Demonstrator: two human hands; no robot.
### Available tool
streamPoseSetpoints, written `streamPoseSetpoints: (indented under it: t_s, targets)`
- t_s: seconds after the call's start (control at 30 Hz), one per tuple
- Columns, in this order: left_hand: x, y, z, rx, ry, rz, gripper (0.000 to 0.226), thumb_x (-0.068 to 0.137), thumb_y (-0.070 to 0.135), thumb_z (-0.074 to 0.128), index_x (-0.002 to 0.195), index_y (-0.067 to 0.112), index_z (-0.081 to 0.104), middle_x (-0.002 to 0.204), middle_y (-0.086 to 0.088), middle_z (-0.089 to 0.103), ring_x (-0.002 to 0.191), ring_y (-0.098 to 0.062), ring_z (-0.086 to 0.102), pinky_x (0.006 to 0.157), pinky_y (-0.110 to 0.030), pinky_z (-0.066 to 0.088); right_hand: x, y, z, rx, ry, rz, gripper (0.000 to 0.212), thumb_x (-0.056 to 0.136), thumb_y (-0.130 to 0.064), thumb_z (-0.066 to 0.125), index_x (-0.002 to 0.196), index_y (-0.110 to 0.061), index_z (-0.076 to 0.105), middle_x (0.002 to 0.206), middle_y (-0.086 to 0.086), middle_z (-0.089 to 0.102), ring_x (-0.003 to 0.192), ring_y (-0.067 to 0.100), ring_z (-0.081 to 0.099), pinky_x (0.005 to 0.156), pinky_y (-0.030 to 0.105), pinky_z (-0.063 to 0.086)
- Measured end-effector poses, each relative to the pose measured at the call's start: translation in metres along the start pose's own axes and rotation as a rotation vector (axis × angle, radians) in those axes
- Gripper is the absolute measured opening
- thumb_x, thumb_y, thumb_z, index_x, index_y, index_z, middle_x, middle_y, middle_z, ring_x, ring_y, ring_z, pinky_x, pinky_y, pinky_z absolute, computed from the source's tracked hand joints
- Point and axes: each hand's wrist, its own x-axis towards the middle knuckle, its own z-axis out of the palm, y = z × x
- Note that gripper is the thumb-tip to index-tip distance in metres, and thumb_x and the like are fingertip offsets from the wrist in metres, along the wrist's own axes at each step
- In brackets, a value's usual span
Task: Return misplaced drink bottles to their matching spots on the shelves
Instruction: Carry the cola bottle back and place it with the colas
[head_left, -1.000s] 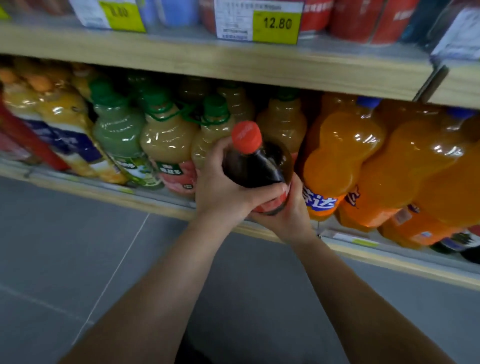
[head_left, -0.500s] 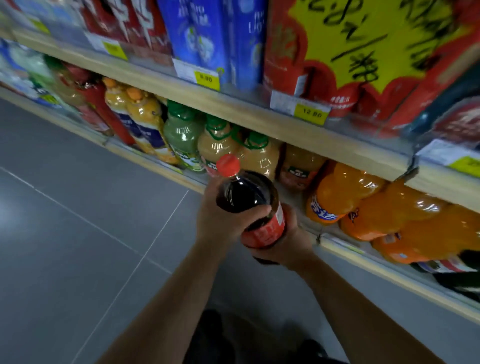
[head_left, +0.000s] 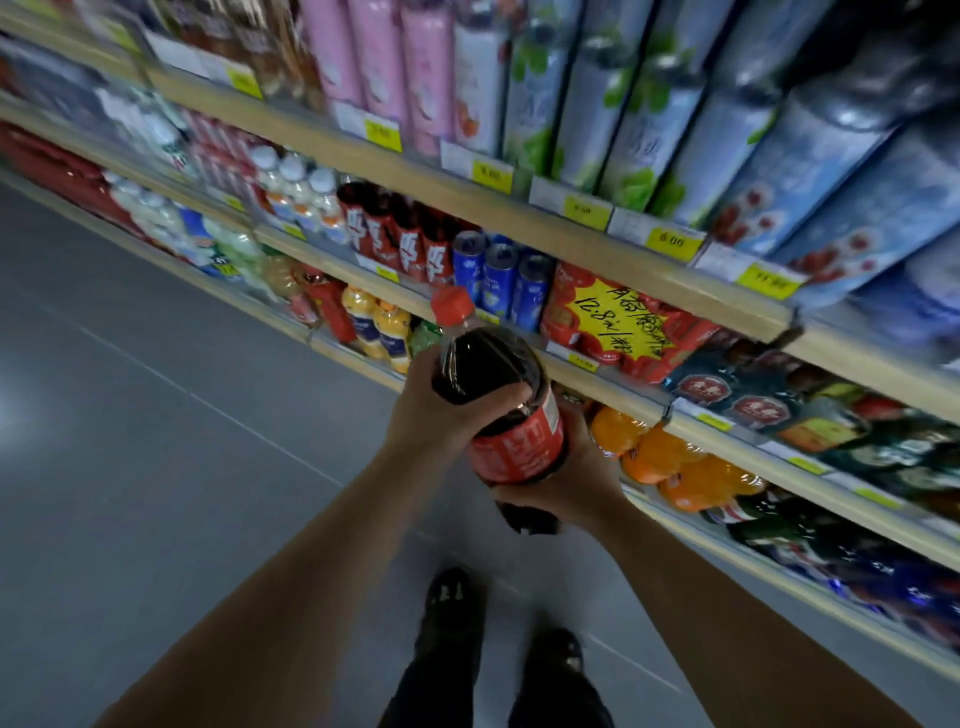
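Observation:
A large cola bottle (head_left: 488, 379) with a red cap and red label is held in the aisle in front of the shelves, tilted with its cap up and away from me. My left hand (head_left: 436, 415) wraps around its dark upper body. My right hand (head_left: 571, 478) cups it from below, near the label and base. Behind it run the wooden shelves (head_left: 597, 244), packed with drinks. Orange soda bottles (head_left: 675, 467) lie on the lowest shelf just right of my hands.
Red-labelled dark bottles (head_left: 395, 234) and blue cans (head_left: 498, 275) stand on the middle shelf above the cola. A red multipack with a yellow price sign (head_left: 623, 322) sits to the right. Grey floor (head_left: 156, 415) spreads left. My shoes (head_left: 452, 603) are below.
The cola bottle has come away from the bottom shelf and risen with both hands still on it. The view has pulled back and up, showing more shelf levels and my feet.

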Motion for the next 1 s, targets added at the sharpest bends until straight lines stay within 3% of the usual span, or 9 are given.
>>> streamPoseSetpoints:
  t_s: [0.17,0.27,0.4,0.57,0.63,0.7,0.77,0.93,1.0]
  targets:
    - [-0.065,0.028,-0.050,-0.161,-0.192,0.117,0.055,0.062,0.021,0.086,0.102,0.042,0.054,0.088,0.032,0.069,0.085,0.012,0.063,0.061,-0.009,0.050,-0.063,-0.038,-0.002,0.119,-0.054,-0.026,0.109,0.026,-0.060,0.087,0.120,-0.051,0.031,0.099,-0.028,0.056,0.086,-0.013,0.051,0.074,0.015,0.044]
    - [-0.115,0.015,-0.061,-0.228,-0.332,0.161,0.065,0.068,-0.001,0.076,0.118,0.034,0.053,0.102,0.018,0.072,0.099,-0.001,0.065,0.071,-0.017,0.054,-0.105,-0.047,0.000,0.200,-0.142,-0.088,0.092,0.034,-0.043,0.092,0.106,-0.063,0.038,0.098,-0.024,0.065,0.088,-0.014,0.060,0.067,0.009,0.051]
    - [-0.175,0.011,-0.068,-0.351,-0.149,0.053,0.080,0.053,0.025,0.079,0.128,0.017,0.051,0.101,0.007,0.069,0.089,-0.006,0.067,0.059,-0.016,0.054,-0.152,-0.076,-0.001,0.200,-0.278,-0.190,0.078,0.049,-0.030,0.092,0.094,-0.073,0.044,0.100,-0.035,0.063,0.093,-0.016,0.059,0.065,0.003,0.046]
    - [-0.213,0.028,-0.103,-0.363,0.064,0.107,0.082,0.036,0.037,0.092,0.111,0.031,0.060,0.105,0.005,0.071,0.097,-0.013,0.067,0.080,-0.034,0.056,-0.174,-0.113,0.012,0.185,-0.406,-0.273,0.106,0.047,-0.041,0.092,0.135,-0.033,0.033,0.126,-0.009,0.058,0.117,0.006,0.056,0.096,0.030,0.049]
    - [-0.221,0.027,-0.123,-0.364,0.092,0.094,0.088,0.039,0.039,0.091,0.119,0.027,0.057,0.114,-0.001,0.069,0.103,-0.020,0.066,0.086,-0.041,0.053,-0.179,-0.126,0.023,0.112,-0.487,-0.275,0.115,0.045,-0.044,0.093,0.138,-0.043,0.025,0.128,-0.017,0.054,0.121,0.003,0.051,0.101,0.033,0.045]
    - [-0.226,0.020,-0.144,-0.368,0.106,0.072,0.080,0.039,0.039,0.092,0.112,0.031,0.060,0.107,0.000,0.072,0.097,-0.018,0.068,0.081,-0.039,0.055,-0.182,-0.136,0.037,-0.022,-0.526,-0.319,0.102,0.047,-0.039,0.093,0.124,-0.065,0.031,0.119,-0.037,0.055,0.111,-0.016,0.050,0.088,0.007,0.044]
    - [-0.227,0.011,-0.166,-0.382,0.113,0.046,0.064,0.041,0.042,0.086,0.100,0.036,0.062,0.092,0.007,0.075,0.083,-0.010,0.071,0.067,-0.028,0.056,-0.184,-0.146,0.055,-0.097,-0.583,-0.315,0.088,0.051,-0.033,0.092,0.107,-0.074,0.039,0.106,-0.048,0.054,0.098,-0.028,0.048,0.071,-0.003,0.040]
    - [-0.216,-0.016,-0.242,-0.416,0.156,-0.091,0.066,0.037,0.057,0.079,0.097,0.039,0.058,0.089,0.010,0.074,0.076,-0.007,0.071,0.051,-0.021,0.052,-0.171,-0.182,0.126,-0.084,-0.656,-0.269,0.070,0.053,-0.035,0.090,0.102,-0.068,0.052,0.108,-0.028,0.066,0.101,-0.008,0.061,0.091,0.024,0.049]
    - [-0.204,-0.026,-0.278,-0.408,0.165,-0.123,0.075,0.034,0.060,0.079,0.103,0.038,0.058,0.095,0.008,0.073,0.080,-0.010,0.070,0.052,-0.022,0.052,-0.161,-0.201,0.161,-0.064,-0.691,-0.255,0.068,0.056,-0.030,0.090,0.103,-0.065,0.055,0.110,-0.027,0.066,0.101,-0.008,0.061,0.085,0.016,0.049]
